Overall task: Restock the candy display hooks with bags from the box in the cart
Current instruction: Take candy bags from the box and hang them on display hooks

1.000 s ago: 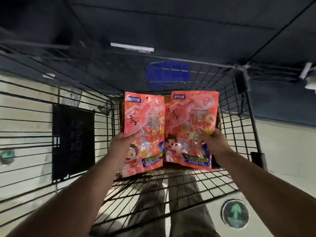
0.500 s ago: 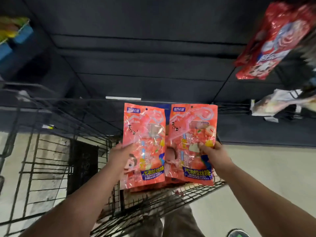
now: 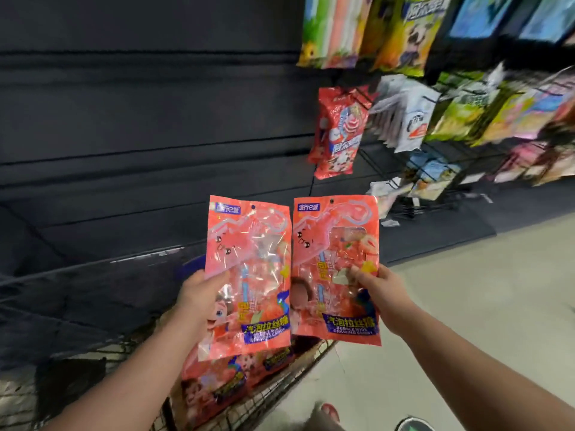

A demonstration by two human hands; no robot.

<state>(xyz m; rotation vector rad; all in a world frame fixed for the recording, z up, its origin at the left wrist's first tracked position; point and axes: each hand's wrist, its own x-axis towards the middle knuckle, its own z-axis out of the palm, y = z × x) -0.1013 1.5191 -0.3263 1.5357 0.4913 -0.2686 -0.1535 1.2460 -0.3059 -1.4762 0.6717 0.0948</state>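
The left hand (image 3: 202,293) grips the left candy bag (image 3: 249,259) by its left edge, thumb on the front and fingers hidden behind. The right hand (image 3: 378,293) pinches the right candy bag (image 3: 336,244) at its right edge in the same way. Both bags are held upright, side by side and almost touching, above the cart (image 3: 273,388), so neither is on a hook yet. Judging by this, the task is at the carrying step: two bags are out and in the air, and hanging them is still to do. Each has a small punched hole (image 3: 331,200) at the top for the hook. More bags of the same print (image 3: 217,381) lie below in the cart, so stock remains; the box itself cannot be made out around them. The display rack (image 3: 435,194) of black wire stands up and to the right, well apart from the hands. It carries a red hanging bag (image 3: 340,132), white packets (image 3: 413,119) and green and yellow packs (image 3: 401,32), all too blurred to read. No matching pink bag shows there, so which hook is meant cannot be told. Each held bag has a blue tag at top left with white characters that begin 流行. A blue band near the bottom reads 汽泡拉丝糖 in yellow, with what looks like "BUBBLE WIRE DRAWING CANDY" beneath.
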